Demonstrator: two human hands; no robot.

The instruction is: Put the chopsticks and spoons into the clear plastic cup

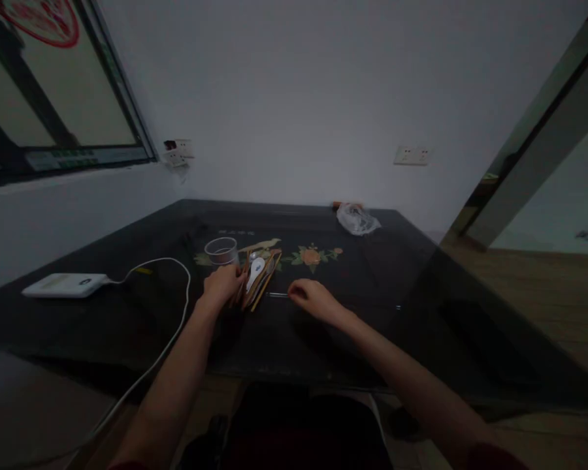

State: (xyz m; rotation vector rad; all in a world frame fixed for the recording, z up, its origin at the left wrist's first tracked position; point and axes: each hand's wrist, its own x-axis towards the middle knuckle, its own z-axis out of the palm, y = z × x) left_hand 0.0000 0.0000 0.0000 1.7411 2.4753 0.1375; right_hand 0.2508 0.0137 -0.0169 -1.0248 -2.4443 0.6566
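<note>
A bundle of wooden chopsticks (259, 301) lies slanted on the dark table, with a white spoon (255, 270) among them. My left hand (221, 284) is closed at the left side of this bundle, its fingers around some of the chopsticks. Just behind that hand stands a clear plastic cup (221, 245), partly covered by it. My right hand (314, 299) is to the right of the bundle, fingers curled into a pinch. A thin pale streak (277, 295) runs leftward from its fingertips; whether it is a held object or a mark on the table I cannot make out.
The dark tabletop (372, 274) bears a printed flower (310, 256). A white power bank (66, 284) lies at left, its white cable (186, 287) trailing over the front edge. Toward the wall rests a crumpled plastic bag (357, 219). A dark flat object (487, 339) lies at right.
</note>
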